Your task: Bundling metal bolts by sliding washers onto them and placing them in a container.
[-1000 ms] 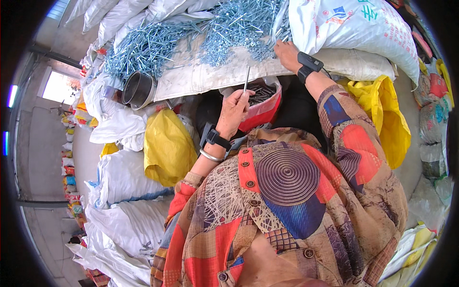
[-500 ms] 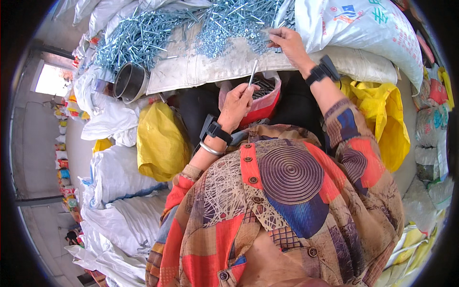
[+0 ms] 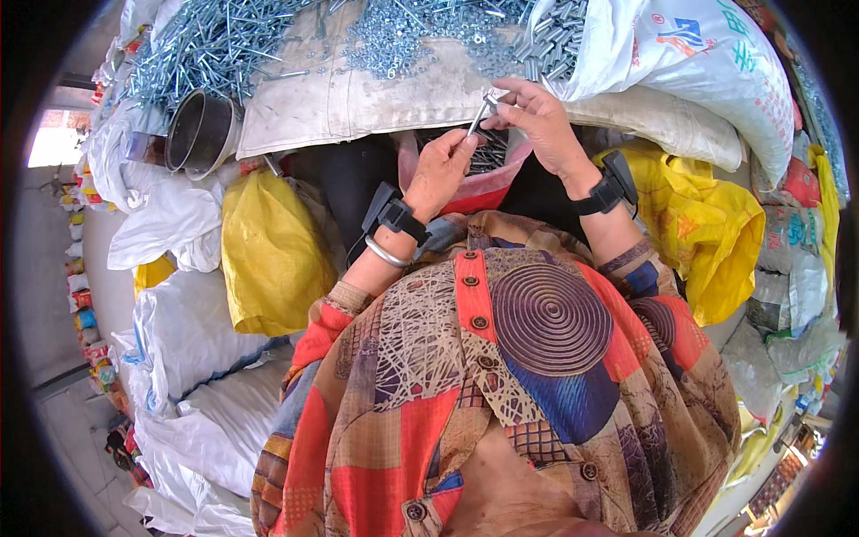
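Above the part-filled container (image 3: 474, 199), a metal rod (image 3: 477, 120) is gripped by the left hand (image 3: 438, 170), its tip apparently pinched by the right hand (image 3: 540, 127); beyond, loose rods (image 3: 210, 58) are left

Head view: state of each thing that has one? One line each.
Metal rod: held, slanted
Left hand: pinching its lower end
Right hand: fingers at its upper end, grip unclear
Red-and-white container: open, metal pieces inside
Dark pot: uncovered
Long metal pieces: loose, heaped
Right yellow sack: crumpled
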`<state>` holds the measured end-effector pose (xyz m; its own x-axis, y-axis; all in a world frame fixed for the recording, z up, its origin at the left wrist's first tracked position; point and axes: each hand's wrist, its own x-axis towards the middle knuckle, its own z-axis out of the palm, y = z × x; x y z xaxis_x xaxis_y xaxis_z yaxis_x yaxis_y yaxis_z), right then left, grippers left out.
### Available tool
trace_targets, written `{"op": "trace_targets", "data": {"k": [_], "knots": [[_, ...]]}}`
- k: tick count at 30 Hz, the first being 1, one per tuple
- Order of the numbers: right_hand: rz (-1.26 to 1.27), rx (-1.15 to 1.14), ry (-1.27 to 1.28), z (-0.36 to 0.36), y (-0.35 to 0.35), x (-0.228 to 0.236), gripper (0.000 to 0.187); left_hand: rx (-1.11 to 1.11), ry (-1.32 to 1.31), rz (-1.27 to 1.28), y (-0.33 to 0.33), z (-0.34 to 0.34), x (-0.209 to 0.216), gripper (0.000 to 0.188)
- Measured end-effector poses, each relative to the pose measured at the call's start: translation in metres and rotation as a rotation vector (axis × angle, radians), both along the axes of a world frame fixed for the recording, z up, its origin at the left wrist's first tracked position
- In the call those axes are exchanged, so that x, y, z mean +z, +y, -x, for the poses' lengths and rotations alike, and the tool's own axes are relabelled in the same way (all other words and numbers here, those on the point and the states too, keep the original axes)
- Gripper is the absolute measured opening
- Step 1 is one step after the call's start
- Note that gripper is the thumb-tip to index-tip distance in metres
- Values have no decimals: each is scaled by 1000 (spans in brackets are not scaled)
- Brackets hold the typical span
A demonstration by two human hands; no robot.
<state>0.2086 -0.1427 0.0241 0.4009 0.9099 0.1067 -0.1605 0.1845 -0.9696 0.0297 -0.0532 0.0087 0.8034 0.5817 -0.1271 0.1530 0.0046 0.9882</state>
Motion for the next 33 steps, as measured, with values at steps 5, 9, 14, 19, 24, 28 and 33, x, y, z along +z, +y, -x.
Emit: {"op": "trace_targets", "data": {"k": [5, 9, 14, 19, 24, 28, 33], "knots": [[6, -165, 153, 1, 11, 3, 33, -11, -5, -92, 6, 4, -11, 24], [-95, -207, 234, 8, 17, 2, 31, -30, 8, -274, 3, 6, -14, 22], [-122, -245, 288, 21, 19, 4, 27, -10, 46, -340, 4, 10, -9, 22], [-148, -293, 285, 26, 20, 0, 28, 7, 18, -313, 6, 12, -14, 22], [-123, -325, 262, 30, 25, -3, 30, 18, 53, -363, 12, 16, -13, 22], [-112, -347, 245, 35, 31, -5, 32, 78, 135, -495, 15, 22, -6, 20], [-111, -333, 260, 41, 38, -5, 32, 92, 121, -536, 22, 31, -4, 18]]}}
